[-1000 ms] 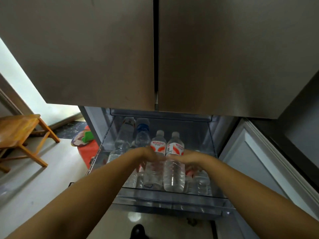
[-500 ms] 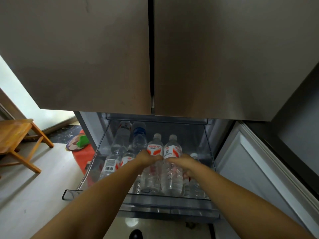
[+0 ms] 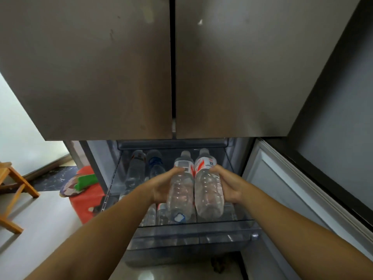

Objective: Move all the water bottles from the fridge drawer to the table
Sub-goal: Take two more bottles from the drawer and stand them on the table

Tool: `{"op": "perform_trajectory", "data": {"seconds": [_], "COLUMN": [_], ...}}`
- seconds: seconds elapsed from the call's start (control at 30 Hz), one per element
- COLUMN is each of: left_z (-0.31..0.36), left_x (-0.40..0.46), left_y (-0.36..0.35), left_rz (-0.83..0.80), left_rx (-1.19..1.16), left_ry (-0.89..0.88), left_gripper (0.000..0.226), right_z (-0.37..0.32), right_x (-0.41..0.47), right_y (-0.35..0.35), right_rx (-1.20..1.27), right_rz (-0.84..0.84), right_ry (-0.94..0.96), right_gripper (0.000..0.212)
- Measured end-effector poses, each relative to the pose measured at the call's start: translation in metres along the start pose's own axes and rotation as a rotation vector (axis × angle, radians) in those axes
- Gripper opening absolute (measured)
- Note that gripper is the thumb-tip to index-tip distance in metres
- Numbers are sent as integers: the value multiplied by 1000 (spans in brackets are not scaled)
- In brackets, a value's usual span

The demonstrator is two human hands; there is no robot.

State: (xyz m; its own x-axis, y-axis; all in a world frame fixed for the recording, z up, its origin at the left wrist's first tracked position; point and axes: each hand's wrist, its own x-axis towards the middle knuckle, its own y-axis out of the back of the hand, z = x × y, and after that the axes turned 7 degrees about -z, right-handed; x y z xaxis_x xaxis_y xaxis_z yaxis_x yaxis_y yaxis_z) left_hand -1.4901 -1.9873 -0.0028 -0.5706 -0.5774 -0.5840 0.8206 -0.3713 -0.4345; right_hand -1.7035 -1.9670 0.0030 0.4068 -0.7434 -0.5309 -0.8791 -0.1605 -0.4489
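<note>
Looking down from the head camera, two bare arms reach into the open fridge drawer (image 3: 193, 237) below two closed doors (image 3: 171, 67).

The left hand (image 3: 163, 186) has its fingers curled round the left bottle (image 3: 180, 190), gripping it from the left side. The right hand (image 3: 227, 183) wraps the right bottle (image 3: 207, 190) the same way from the right side. Both bottles are clear with red-and-white labels and white caps, tilted with the caps pointing away toward the fridge, and they touch each other side by side between the hands. They sit above the drawer's clear front wall; whether their bases still touch anything in the drawer cannot be told.

More bottles remain in the drawer: two dark-looking ones (image 3: 145, 168) stand at the back left, and a few others (image 3: 157, 214) lie low beneath the left hand, partly hidden.

To the left, on the pale floor (image 3: 40, 219), stands a wooden stool (image 3: 14, 190). Just beside the drawer sits a red box (image 3: 88, 201) with a green thing (image 3: 85, 180) on top.
</note>
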Motion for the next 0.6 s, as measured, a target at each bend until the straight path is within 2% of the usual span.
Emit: {"op": "perform_trajectory", "data": {"seconds": [0.1,0.17,0.23,0.3,0.37,0.43,0.5,0.6], "left_z": [5,9,10,7,-1,-13,-30,-58], "left_x": [-7,-14,-28,-41,-51,-56,-59,-55], "left_y": [-6,-5,-6,-4,-3,-7,-17,-38], "left_rz": [-79,-140,-204,-232,-265,-247,-206,-98], "left_rx": [-13,24,91,182,273,405,600,894], "left_ry": [-9,2,40,53,-4,-115,-214,-305], "left_gripper": [46,43,46,50,53,43,37,57], "right_z": [2,8,21,38,58,81,107,148], "right_x": [-16,-30,-48,-66,-76,-82,-92,-116], "right_y": [-11,-19,-25,-33,-44,-54,-66,-79], "right_rx": [40,49,73,65,53,-27,-182,-376], "right_rz": [33,82,121,186,253,400,656,968], "right_ry": [57,118,152,197,263,355,414,418], "right_gripper": [53,58,59,49,56,60,63,89]}}
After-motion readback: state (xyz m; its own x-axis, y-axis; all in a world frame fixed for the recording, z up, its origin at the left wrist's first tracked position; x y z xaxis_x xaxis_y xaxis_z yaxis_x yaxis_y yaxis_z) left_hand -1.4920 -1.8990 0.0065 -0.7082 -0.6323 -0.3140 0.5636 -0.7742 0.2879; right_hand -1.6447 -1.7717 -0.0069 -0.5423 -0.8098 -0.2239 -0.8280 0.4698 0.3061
